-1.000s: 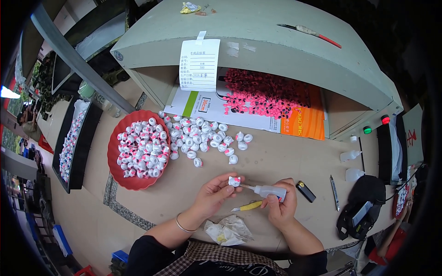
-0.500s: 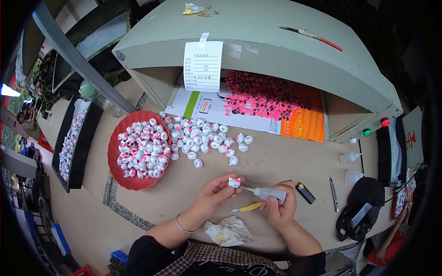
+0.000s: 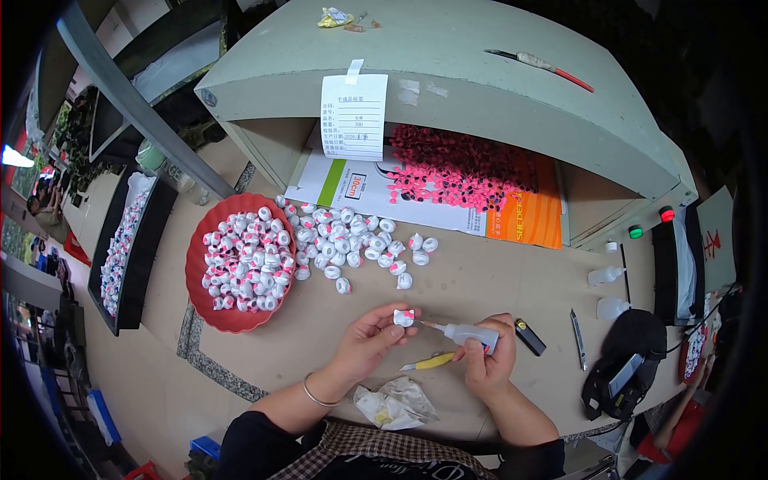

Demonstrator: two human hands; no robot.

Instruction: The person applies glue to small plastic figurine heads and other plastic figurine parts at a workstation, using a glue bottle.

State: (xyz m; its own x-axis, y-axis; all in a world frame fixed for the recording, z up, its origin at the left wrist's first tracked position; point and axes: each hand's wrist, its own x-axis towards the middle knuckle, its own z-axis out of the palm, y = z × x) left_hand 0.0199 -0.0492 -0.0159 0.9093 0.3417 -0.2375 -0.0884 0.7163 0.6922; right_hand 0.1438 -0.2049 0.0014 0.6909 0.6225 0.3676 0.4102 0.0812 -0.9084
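Note:
Between the fingertips of my left hand point(image 3: 368, 342) is a small white cat-head bead point(image 3: 404, 318) with a pink spot. My right hand point(image 3: 490, 364) is wrapped round a clear squeeze bottle point(image 3: 468, 334), tilted so that its thin nozzle points left at the bead, close to its side. A tool with a yellow handle point(image 3: 434, 362) and a pale tip lies below the bottle. Its rear end meets my right fingers, and I cannot tell whether they hold it. A crumpled whitish cloth point(image 3: 396, 402) rests on the table in front of me.
A red scalloped bowl point(image 3: 244, 324) heaped with similar beads stands left, with loose beads point(image 3: 340, 244) beside it. Pink-and-black small pieces point(image 3: 448, 188) lie on cardboard under the shelf point(image 3: 496, 88). Rightward are a black lighter point(image 3: 530, 338), a craft knife point(image 3: 578, 340), two bottles point(image 3: 612, 308) and a black bag point(image 3: 628, 360).
The bead and bottle nozzle have shifted very slightly relative to each other, and the nozzle sits a little higher. Both hands keep their hold. The whole view has moved a touch.

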